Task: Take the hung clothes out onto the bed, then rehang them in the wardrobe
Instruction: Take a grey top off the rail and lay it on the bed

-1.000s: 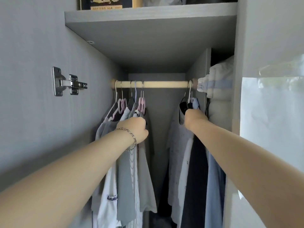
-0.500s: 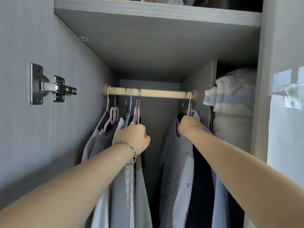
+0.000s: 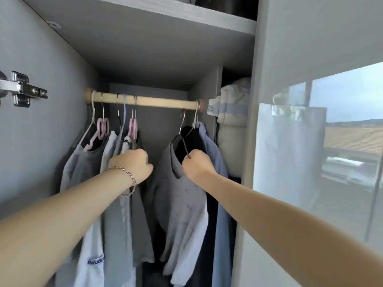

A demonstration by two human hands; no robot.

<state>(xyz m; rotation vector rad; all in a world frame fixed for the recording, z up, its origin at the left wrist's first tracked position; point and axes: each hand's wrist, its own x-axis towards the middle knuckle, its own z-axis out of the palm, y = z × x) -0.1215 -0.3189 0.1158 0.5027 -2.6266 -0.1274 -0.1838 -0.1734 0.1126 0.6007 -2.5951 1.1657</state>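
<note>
A wooden rod spans the open wardrobe. On its left hang several grey and white tops on pink, white and blue hangers. My left hand, wearing a bracelet, is curled round the shoulder of the rightmost garment in that group. My right hand grips a black hanger carrying a grey speckled shirt. That hanger's hook sits just below the rod. Behind it, a dark garment and a light blue shirt hang at the rod's right end.
A grey shelf roofs the hanging space. Folded bedding is stacked in the compartment to the right. A glossy wardrobe door stands at right, and the left door with a metal hinge at left.
My right hand has drawn the black hanger with the grey shirt down off the rod and leftward, toward me. My left hand stays on the left group. The view has tilted up.
</note>
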